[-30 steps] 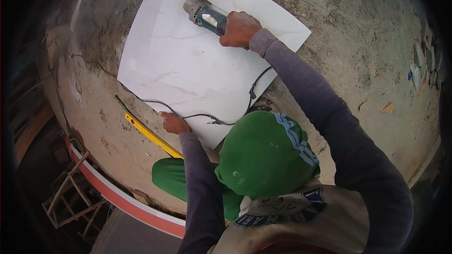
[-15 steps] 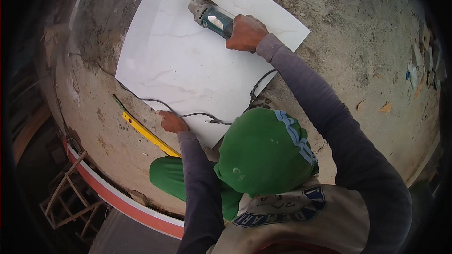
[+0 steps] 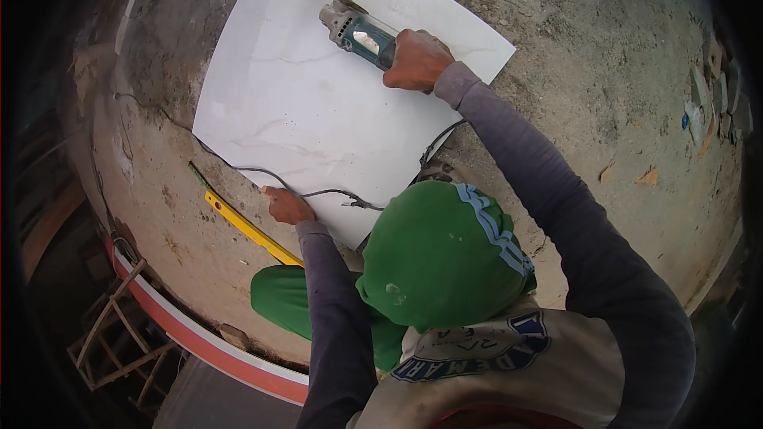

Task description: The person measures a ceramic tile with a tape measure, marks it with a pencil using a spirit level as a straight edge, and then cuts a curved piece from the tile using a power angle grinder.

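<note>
A large white tile (image 3: pixel 286 87) with faint grey veining lies flat on the ground. My right hand (image 3: pixel 417 59) is wrapped round the body of an angle grinder (image 3: pixel 366 38), green-blue with a grey head. Its thin disc (image 3: pixel 346 1) stands at the tile's far part, at the end of a thin dark line running in from the far left edge. At the near left edge, my left hand (image 3: pixel 288 205) is closed on the tile, its fingertips partly hidden. A black cable (image 3: pixel 258 169) crosses the tile's near part, beside that hand.
A yellow spirit level (image 3: pixel 250 226) lies on the ground by my left forearm. My green-trousered knees (image 3: pixel 445 262) rise close to the tile. A red and white edge (image 3: pixel 211 349) curves along the lower left, near a wooden frame (image 3: pixel 119 326). Scraps (image 3: pixel 699 123) lie far right.
The grinder has shifted slightly rightward along the tile, away from the line's far left end. My left hand keeps its place on the edge. The whole view has shifted a little.
</note>
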Demonstrator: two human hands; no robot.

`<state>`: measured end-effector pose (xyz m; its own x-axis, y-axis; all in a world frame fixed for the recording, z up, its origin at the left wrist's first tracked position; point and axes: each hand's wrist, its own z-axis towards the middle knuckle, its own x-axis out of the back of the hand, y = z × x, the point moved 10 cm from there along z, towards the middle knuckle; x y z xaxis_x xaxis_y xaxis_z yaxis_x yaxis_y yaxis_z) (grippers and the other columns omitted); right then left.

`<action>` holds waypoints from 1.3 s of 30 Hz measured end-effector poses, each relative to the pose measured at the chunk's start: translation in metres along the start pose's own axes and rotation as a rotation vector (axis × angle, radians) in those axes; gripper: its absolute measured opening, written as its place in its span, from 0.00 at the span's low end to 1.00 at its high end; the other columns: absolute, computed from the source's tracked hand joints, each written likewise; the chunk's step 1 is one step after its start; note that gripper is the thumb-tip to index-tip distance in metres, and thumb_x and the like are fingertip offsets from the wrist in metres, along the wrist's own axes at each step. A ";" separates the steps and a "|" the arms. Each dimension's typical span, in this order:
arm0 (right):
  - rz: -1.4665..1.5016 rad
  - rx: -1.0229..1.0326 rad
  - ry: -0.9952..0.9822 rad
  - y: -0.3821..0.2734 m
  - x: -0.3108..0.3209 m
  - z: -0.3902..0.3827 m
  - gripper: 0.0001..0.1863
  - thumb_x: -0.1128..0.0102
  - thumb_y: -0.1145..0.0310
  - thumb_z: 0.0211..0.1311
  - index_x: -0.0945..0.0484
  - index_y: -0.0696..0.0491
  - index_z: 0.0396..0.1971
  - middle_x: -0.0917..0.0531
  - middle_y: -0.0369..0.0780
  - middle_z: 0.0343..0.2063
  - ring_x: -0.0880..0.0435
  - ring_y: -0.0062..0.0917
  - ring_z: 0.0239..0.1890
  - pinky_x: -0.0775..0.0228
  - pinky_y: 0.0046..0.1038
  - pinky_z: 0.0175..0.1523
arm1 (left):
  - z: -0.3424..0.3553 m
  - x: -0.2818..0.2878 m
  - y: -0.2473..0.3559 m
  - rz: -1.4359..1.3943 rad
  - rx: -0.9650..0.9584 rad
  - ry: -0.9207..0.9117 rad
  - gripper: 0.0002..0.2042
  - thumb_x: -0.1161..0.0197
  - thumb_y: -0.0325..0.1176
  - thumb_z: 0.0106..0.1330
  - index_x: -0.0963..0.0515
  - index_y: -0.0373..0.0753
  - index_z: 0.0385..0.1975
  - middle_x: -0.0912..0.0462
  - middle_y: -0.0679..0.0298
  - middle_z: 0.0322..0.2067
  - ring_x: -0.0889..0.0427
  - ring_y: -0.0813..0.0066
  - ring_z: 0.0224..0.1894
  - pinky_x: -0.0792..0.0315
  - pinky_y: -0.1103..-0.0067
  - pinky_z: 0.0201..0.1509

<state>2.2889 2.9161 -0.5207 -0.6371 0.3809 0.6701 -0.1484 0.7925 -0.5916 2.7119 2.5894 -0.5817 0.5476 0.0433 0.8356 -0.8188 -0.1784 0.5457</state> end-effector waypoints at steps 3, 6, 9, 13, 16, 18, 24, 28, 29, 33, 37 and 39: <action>0.008 -0.006 -0.071 -0.001 -0.005 -0.001 0.25 0.30 0.60 0.45 0.12 0.63 0.41 0.09 0.56 0.38 0.07 0.50 0.45 0.15 0.42 0.56 | 0.001 0.000 -0.002 -0.010 0.003 -0.013 0.44 0.50 0.64 0.79 0.15 0.15 0.35 0.13 0.29 0.37 0.13 0.31 0.41 0.22 0.47 0.53; 0.003 -0.006 -0.028 0.001 -0.003 -0.001 0.25 0.31 0.60 0.44 0.12 0.64 0.40 0.09 0.56 0.37 0.07 0.50 0.44 0.15 0.42 0.56 | 0.002 -0.002 -0.002 -0.030 0.004 -0.014 0.44 0.50 0.64 0.79 0.15 0.15 0.35 0.13 0.29 0.37 0.13 0.31 0.41 0.22 0.47 0.52; 0.005 -0.015 -0.021 0.003 -0.003 -0.002 0.24 0.31 0.60 0.44 0.11 0.64 0.39 0.09 0.56 0.37 0.07 0.50 0.43 0.15 0.41 0.55 | 0.001 -0.002 -0.002 -0.018 -0.004 -0.005 0.44 0.50 0.64 0.79 0.16 0.14 0.34 0.13 0.30 0.36 0.14 0.32 0.40 0.22 0.47 0.51; -0.002 -0.013 -0.040 0.001 -0.001 -0.006 0.24 0.31 0.61 0.44 0.11 0.64 0.39 0.09 0.56 0.37 0.07 0.49 0.44 0.15 0.41 0.55 | -0.001 -0.003 -0.003 -0.067 0.042 -0.039 0.45 0.50 0.64 0.80 0.16 0.13 0.34 0.13 0.30 0.35 0.14 0.34 0.39 0.22 0.48 0.50; -0.010 -0.018 -0.052 0.002 -0.001 -0.008 0.24 0.31 0.61 0.44 0.11 0.64 0.39 0.09 0.56 0.37 0.07 0.49 0.44 0.15 0.41 0.55 | -0.004 -0.003 -0.001 -0.063 0.029 -0.036 0.45 0.50 0.65 0.80 0.17 0.13 0.34 0.13 0.30 0.35 0.13 0.34 0.39 0.22 0.48 0.49; -0.020 -0.013 -0.044 0.002 -0.002 -0.009 0.24 0.31 0.61 0.44 0.11 0.64 0.38 0.09 0.56 0.36 0.07 0.49 0.43 0.15 0.42 0.55 | -0.003 -0.002 0.001 -0.055 0.019 -0.028 0.45 0.50 0.65 0.80 0.16 0.13 0.34 0.13 0.30 0.35 0.13 0.34 0.39 0.22 0.48 0.50; 0.027 0.012 0.013 0.007 0.002 -0.015 0.24 0.31 0.63 0.42 0.16 0.72 0.33 0.12 0.61 0.31 0.08 0.51 0.36 0.15 0.43 0.49 | -0.006 -0.001 0.004 -0.026 -0.005 -0.017 0.45 0.51 0.65 0.80 0.16 0.13 0.34 0.13 0.29 0.37 0.13 0.32 0.41 0.21 0.48 0.52; 0.024 0.024 -0.003 0.004 0.000 -0.015 0.25 0.30 0.62 0.42 0.16 0.72 0.33 0.12 0.61 0.30 0.08 0.51 0.35 0.14 0.43 0.49 | 0.005 0.000 -0.001 -0.015 -0.015 0.009 0.45 0.51 0.65 0.80 0.16 0.13 0.34 0.13 0.28 0.38 0.13 0.31 0.42 0.22 0.47 0.53; 0.027 0.029 0.003 0.002 0.000 -0.015 0.25 0.30 0.62 0.42 0.16 0.72 0.33 0.12 0.61 0.30 0.08 0.51 0.34 0.14 0.43 0.48 | 0.009 0.000 -0.004 -0.016 -0.015 0.013 0.45 0.51 0.65 0.80 0.16 0.13 0.34 0.13 0.28 0.38 0.13 0.31 0.42 0.22 0.47 0.53; 0.021 0.028 0.009 0.010 -0.001 -0.016 0.26 0.29 0.61 0.41 0.16 0.72 0.33 0.12 0.60 0.29 0.08 0.50 0.33 0.14 0.43 0.47 | -0.001 -0.003 0.000 -0.016 -0.016 -0.015 0.45 0.52 0.65 0.80 0.16 0.13 0.35 0.13 0.27 0.39 0.14 0.29 0.43 0.22 0.46 0.54; 0.028 0.032 0.005 0.013 -0.004 -0.018 0.25 0.29 0.62 0.41 0.17 0.72 0.31 0.12 0.60 0.28 0.09 0.50 0.32 0.14 0.43 0.46 | 0.001 -0.002 0.003 0.001 -0.052 -0.030 0.45 0.52 0.65 0.79 0.16 0.13 0.35 0.14 0.26 0.39 0.14 0.28 0.44 0.22 0.46 0.55; 0.033 0.039 0.017 0.012 -0.002 -0.019 0.25 0.29 0.62 0.41 0.17 0.73 0.30 0.13 0.60 0.27 0.09 0.49 0.31 0.14 0.43 0.45 | 0.002 -0.001 0.002 0.012 -0.034 -0.024 0.45 0.52 0.65 0.79 0.16 0.13 0.35 0.14 0.26 0.38 0.14 0.28 0.44 0.22 0.46 0.55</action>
<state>2.3030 2.9341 -0.5212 -0.6289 0.4151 0.6574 -0.1574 0.7601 -0.6305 2.7102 2.5873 -0.5818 0.5415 0.0176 0.8405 -0.8304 -0.1448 0.5380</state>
